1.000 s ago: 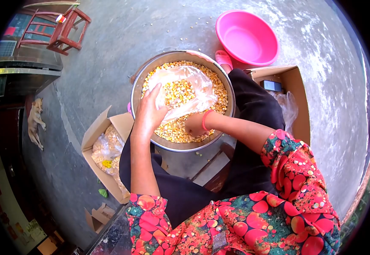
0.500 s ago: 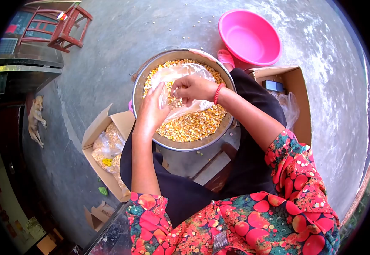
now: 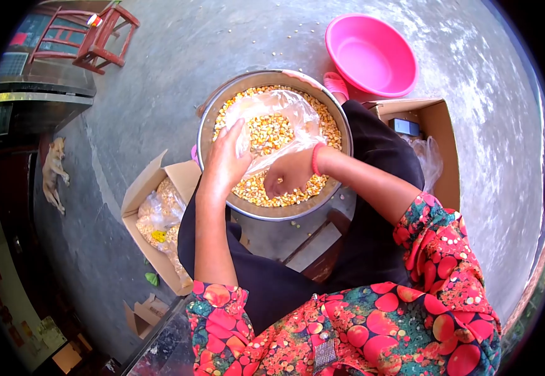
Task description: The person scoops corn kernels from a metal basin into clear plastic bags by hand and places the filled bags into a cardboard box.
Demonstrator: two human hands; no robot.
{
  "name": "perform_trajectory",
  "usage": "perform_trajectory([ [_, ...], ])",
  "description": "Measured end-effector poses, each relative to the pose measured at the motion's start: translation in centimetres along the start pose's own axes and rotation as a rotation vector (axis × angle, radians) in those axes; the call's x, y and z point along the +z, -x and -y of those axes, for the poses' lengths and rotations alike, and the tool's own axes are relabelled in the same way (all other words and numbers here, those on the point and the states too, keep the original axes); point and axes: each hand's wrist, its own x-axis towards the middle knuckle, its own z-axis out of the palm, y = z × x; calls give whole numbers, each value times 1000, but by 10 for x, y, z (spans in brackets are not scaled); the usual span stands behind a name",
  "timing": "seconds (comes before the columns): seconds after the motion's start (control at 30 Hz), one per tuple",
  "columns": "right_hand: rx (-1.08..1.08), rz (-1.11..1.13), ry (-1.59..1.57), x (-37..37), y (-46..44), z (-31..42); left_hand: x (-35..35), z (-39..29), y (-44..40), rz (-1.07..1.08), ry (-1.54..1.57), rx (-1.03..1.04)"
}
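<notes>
A large round metal basin (image 3: 213,109) stands between my knees, filled with yellow corn kernels (image 3: 257,191). On the kernels lies a clear plastic bag (image 3: 297,108), its mouth spread, with more kernels showing inside it. My left hand (image 3: 227,160) grips the left edge of the bag. Down at the near side of the basin, my right hand (image 3: 290,172) has its fingers curled into the loose kernels beside the bag. A few pale kernels show at its fingers, and the fingertips are partly buried. A red bracelet (image 3: 316,159) circles the right wrist.
An open cardboard box (image 3: 136,188) with bagged kernels is at the left. Another box (image 3: 448,147), at the right, holds a dark blue device (image 3: 404,127) and plastic. A pink tub (image 3: 373,56) sits beyond my foot. A dog (image 3: 53,175) lies far left, near a red chair (image 3: 97,47).
My right hand has moved from over the bag's mouth down into the loose kernels on the near side. My left hand still holds the bag, and the kernels inside it are more visible.
</notes>
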Motion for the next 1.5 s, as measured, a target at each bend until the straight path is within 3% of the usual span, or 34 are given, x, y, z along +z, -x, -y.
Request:
perform_trajectory([
  [0.03,-158,-117,228,12,-26,-34,0,-1,0,3,4,-11],
  [0.07,-158,-117,228,17,-26,-31,0,-2,-1,6,9,-22],
  [0.13,-38,-342,612,26,-23,-22,1,0,-1,6,0,2],
  [0.27,61,-456,760,40,-28,-30,2,1,0,-3,7,39],
  [0.5,105,-399,793,48,-32,-36,4,1,-1,4,-27,56],
  [0.6,42,-482,820,49,-34,-40,3,2,-1,24,1,55],
  [0.97,205,-168,879,46,-34,-30,-4,-1,-2,-61,74,56],
  [1.3,70,-191,809,35,-49,-54,-8,7,2,-21,98,-2],
  [1.37,147,-88,404,27,-43,-43,-2,14,1,-15,120,76],
  [1.5,42,9,59,8,-11,-11,-4,8,5,79,103,4],
])
